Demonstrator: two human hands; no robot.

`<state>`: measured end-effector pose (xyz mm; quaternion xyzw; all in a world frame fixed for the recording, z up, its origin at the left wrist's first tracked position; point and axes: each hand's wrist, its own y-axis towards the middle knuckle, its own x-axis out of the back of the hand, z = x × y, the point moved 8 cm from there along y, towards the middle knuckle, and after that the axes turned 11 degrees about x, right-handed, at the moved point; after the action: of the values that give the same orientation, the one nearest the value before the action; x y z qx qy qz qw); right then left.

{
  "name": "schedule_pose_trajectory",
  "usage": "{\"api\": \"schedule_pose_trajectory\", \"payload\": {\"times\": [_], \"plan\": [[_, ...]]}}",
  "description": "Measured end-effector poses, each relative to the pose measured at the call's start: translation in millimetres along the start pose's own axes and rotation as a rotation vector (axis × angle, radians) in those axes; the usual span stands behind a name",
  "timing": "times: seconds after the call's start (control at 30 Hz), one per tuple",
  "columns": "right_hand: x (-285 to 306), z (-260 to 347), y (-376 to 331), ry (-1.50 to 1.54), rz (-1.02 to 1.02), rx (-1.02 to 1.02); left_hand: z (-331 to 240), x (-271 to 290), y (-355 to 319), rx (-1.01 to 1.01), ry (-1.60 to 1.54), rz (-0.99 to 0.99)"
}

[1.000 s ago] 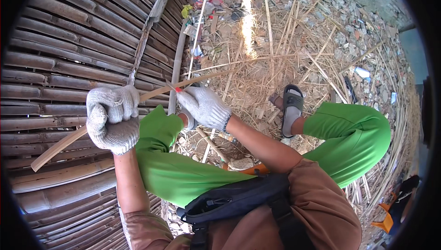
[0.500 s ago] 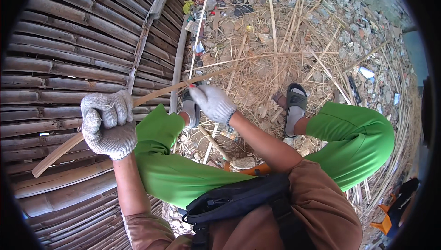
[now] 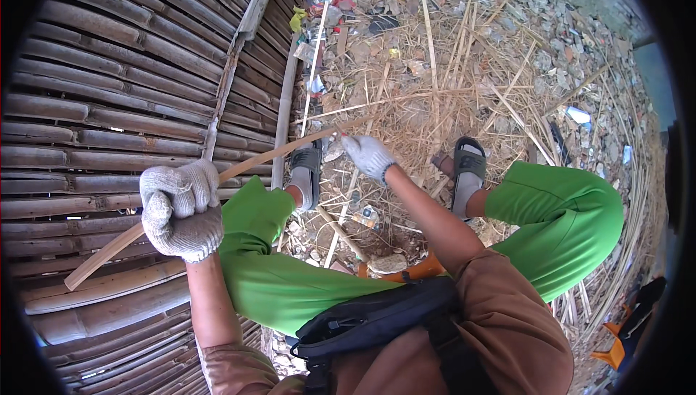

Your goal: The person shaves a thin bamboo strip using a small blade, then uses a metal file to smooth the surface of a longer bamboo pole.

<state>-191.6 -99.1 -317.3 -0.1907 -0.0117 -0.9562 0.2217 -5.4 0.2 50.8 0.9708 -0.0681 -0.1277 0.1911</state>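
Observation:
My left hand (image 3: 181, 210), in a greyish-white knitted glove, is closed in a fist around a long bamboo strip (image 3: 268, 155). One end sticks out below the fist to the lower left; the rest slants up to the right, past my left foot. My right hand (image 3: 370, 157), gloved too, is closed at the strip's thinner far part. A small red spot shows at its fingertips. What its fingers hold there is too small to make out.
A wall of bamboo slats (image 3: 109, 119) fills the left side. Loose strips, straw (image 3: 435, 108), rubble and litter cover the ground around my sandalled feet. A black waist bag (image 3: 377, 315) lies across my lap. An orange and black object (image 3: 616, 344) is at the lower right.
My right hand has slid rightward along the strip, farther from my left hand. My left fist has shifted slightly right and down with the strip.

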Motion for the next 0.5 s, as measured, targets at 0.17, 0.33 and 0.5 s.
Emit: {"api": "schedule_pose_trajectory", "payload": {"times": [0.17, 0.33, 0.5], "plan": [[-13, 94, -2, 0.006, 0.098, 0.17, 5, 12, -3, 0.007, -0.014, 0.001], [-3, 32, 9, -0.036, 0.091, -0.035, 0, 9, 5, -0.016, -0.003, -0.014], [11, -16, 11, -0.023, 0.116, -0.065, -3, 5, 3, -0.031, -0.008, 0.0]]}}
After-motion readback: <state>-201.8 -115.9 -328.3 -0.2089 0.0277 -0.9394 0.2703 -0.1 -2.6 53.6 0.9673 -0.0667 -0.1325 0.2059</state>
